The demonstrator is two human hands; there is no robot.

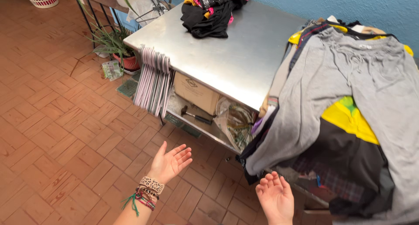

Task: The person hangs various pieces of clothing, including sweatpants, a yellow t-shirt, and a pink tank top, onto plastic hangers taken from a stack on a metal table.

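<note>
Both palms are up and empty: left hand (171,161) open over the brick floor (65,133), right hand (275,198) open too. The grey sweatpants (349,76) hang off the steel table (227,54) just above the right hand, not touching.

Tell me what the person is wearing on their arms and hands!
The left hand has a stack of bracelets on its wrist: a wide pale patterned band, beaded ones, and woven red and green threads with a loose tassel. The right hand wears nothing. No sleeves show.

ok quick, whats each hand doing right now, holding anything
left hand: open, palm up, holding nothing.
right hand: open, palm up, fingers slightly curled, holding nothing, just below the grey garment.
</note>
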